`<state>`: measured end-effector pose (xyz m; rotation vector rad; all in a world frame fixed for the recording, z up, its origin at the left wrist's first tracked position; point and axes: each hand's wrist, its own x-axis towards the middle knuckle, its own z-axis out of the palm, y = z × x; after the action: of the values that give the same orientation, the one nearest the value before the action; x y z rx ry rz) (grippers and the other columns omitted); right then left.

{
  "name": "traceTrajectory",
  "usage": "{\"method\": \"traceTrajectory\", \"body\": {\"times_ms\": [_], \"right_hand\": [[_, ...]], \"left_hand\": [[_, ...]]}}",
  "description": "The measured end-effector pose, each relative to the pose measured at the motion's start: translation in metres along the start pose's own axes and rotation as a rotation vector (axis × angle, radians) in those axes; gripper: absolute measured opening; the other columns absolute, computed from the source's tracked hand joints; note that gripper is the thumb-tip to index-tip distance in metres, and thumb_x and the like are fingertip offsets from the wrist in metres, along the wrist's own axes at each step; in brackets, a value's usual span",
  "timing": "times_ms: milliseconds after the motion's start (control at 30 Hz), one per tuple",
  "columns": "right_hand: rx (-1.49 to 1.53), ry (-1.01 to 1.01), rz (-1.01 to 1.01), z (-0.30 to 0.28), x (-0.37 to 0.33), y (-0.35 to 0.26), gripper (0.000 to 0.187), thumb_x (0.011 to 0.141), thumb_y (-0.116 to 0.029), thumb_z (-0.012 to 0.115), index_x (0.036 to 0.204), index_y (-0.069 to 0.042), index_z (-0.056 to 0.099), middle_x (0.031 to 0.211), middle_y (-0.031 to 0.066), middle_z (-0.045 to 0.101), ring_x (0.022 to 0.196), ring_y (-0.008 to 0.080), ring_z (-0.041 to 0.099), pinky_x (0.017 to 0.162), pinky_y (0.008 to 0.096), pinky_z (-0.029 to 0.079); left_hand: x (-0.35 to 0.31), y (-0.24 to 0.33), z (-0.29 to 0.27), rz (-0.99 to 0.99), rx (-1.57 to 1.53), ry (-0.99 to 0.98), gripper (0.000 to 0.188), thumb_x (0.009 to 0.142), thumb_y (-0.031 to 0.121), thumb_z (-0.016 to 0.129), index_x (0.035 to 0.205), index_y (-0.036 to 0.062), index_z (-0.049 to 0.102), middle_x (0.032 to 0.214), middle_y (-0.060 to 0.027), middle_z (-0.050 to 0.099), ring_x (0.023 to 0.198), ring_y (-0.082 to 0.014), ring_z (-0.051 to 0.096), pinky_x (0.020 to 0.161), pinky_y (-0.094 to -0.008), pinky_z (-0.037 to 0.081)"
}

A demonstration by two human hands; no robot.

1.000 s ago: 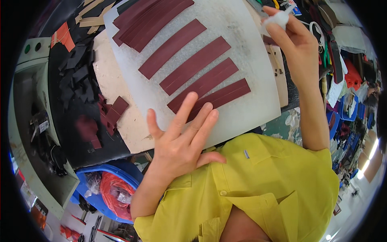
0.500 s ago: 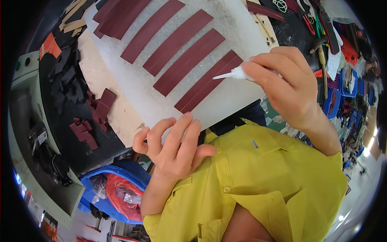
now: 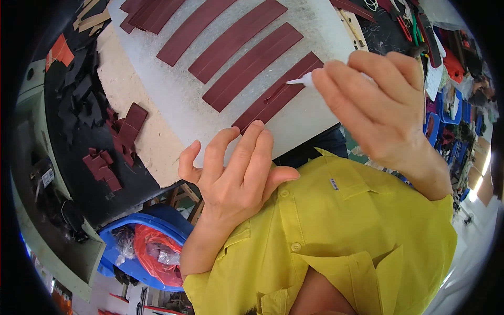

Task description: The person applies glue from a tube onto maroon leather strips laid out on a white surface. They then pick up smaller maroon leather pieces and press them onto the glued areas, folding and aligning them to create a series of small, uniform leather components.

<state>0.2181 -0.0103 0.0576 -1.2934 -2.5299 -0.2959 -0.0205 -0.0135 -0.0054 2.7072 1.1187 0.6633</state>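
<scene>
My right hand is closed around a small white glue bottle with a thin pointed nozzle. The nozzle tip is over the nearest maroon strip, and a wet, shiny line of liquid lies along the strip's middle. With fingers spread, my left hand rests its fingertips at the near end of that strip and holds nothing. Several similar maroon strips lie side by side, slightly apart, farther up the white board. Others overlap in a stack at the far left.
Maroon offcuts and black scraps lie on the black table at left. A blue bin with a red plastic bag stands below the table edge. Pliers and other tools lie at the far right.
The glue bottle's tip has moved up and right along the strip, leaving a shiny line. My left hand has shifted slightly right and up, its fingertips still at the strip's end.
</scene>
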Motion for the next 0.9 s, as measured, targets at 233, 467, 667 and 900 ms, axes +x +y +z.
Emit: {"method": "traceTrajectory", "body": {"times_ms": [233,467,667,900], "right_hand": [[-0.037,-0.087,0.067,-0.01,0.001,-0.007,0.041,0.063,-0.02,0.065,0.1,-0.004,0.075,0.099,0.0038,0.07,0.089,0.0205,0.064,0.079,0.035,0.039],[-0.073,0.02,0.024,0.005,0.015,0.016,0.038,0.064,-0.018,0.065,0.098,-0.007,0.075,0.097,0.0017,0.069,0.087,0.0195,0.063,0.081,0.0354,0.039],[-0.005,-0.002,0.021,0.018,0.026,0.012,0.036,0.064,-0.019,0.065,0.097,-0.006,0.073,0.094,0.0015,0.068,0.085,0.0191,0.063,0.081,0.0352,0.039],[-0.037,-0.052,0.018,0.014,0.044,0.012,0.037,0.062,-0.017,0.067,0.096,-0.006,0.073,0.093,0.001,0.068,0.085,0.0196,0.063,0.08,0.0347,0.038]], "left_hand": [[0.003,-0.001,0.002,0.01,-0.001,0.007,0.06,0.099,0.062,0.044,0.107,0.0094,0.071,0.108,0.0018,0.074,0.098,-0.0214,0.063,0.104,-0.046,0.025],[0.014,-0.011,-0.008,0.0,-0.105,0.05,0.061,0.099,0.063,0.044,0.108,0.0088,0.071,0.106,-0.0008,0.073,0.096,-0.0218,0.062,0.102,-0.0436,0.027],[0.029,-0.025,0.001,-0.049,0.015,0.045,0.059,0.102,0.06,0.043,0.11,0.0087,0.07,0.103,-0.0005,0.073,0.096,-0.023,0.062,0.102,-0.0433,0.027],[0.031,-0.028,0.003,-0.044,0.005,0.04,0.058,0.102,0.06,0.043,0.111,0.0089,0.07,0.102,-0.0004,0.073,0.097,-0.0232,0.063,0.104,-0.0444,0.026]]}}
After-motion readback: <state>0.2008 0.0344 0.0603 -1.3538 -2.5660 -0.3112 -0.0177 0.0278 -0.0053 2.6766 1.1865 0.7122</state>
